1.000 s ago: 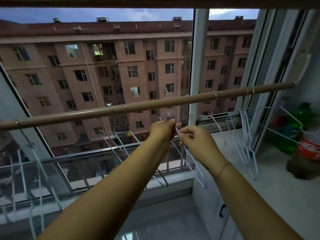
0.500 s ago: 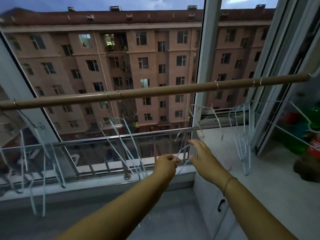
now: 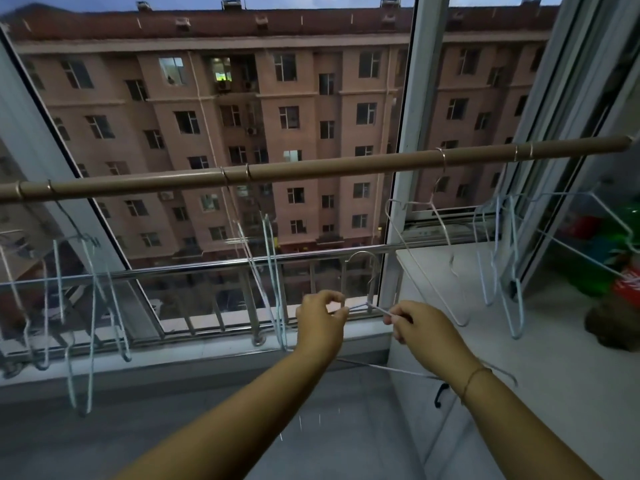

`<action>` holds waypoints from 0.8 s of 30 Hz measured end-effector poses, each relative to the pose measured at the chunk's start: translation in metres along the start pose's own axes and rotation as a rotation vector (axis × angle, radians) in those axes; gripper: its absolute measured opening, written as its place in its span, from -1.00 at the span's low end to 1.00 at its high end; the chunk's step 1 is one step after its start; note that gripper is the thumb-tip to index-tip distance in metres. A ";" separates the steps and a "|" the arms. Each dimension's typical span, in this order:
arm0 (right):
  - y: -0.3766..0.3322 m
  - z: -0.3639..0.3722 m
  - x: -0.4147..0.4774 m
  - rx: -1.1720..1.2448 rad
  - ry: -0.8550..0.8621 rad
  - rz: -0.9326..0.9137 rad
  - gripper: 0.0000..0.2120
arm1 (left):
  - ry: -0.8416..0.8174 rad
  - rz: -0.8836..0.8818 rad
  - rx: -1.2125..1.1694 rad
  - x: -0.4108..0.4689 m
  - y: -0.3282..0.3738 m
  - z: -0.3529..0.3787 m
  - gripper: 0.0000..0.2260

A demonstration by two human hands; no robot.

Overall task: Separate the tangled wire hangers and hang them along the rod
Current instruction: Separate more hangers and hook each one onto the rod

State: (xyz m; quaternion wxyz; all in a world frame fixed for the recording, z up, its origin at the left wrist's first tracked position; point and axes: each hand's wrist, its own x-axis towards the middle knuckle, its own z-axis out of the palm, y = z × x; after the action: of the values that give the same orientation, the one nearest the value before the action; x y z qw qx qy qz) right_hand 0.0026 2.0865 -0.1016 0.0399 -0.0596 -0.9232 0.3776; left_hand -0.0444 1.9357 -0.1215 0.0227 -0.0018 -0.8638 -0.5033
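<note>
Balcony window facing an apartment block. The left hand (image 3: pixel 322 320) and right hand (image 3: pixel 419 327) each pinch a shoulder of one white wire hanger (image 3: pixel 368 305), hook up, low before the steel railing (image 3: pixel 207 268) and beneath the rod (image 3: pixel 311 171). Other hangers (image 3: pixel 273 271) dangle from it on either side.

rod (image 3: pixel 311 169) 1; hung hangers (image 3: pixel 429 203) 7; held hanger (image 3: pixel 379 310) 1; hands (image 3: pixel 322 323) 2

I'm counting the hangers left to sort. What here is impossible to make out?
Head view only:
- Hanger pinched by left hand and right hand: one or two wires, unclear; forearms cover its lower part.
- Left hangers: blurred, count uncertain.
- Rod: left end cut off by the frame edge.
- Sill objects at right: blurred, unidentifiable.
</note>
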 end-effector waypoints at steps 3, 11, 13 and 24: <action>-0.003 -0.001 -0.015 0.174 0.044 0.023 -0.81 | 0.008 -0.085 -0.204 -0.006 0.007 -0.001 -0.84; -0.039 -0.001 -0.033 0.348 0.153 -0.043 -0.87 | -0.375 -0.067 -0.584 -0.027 0.051 -0.013 -0.81; -0.047 -0.004 -0.036 0.442 0.147 -0.052 -0.87 | -0.368 -0.036 -0.606 -0.024 0.062 -0.022 -0.83; -0.090 -0.019 -0.031 0.693 0.107 -0.157 -0.81 | -0.299 -0.010 -0.662 0.009 0.109 -0.065 -0.86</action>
State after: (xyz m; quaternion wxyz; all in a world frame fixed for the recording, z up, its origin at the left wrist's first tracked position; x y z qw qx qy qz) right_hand 0.0284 2.0318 -0.0255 0.1348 0.0089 -0.7388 0.6602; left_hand -0.0480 1.9333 0.0056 -0.1080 -0.0784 -0.6480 -0.7498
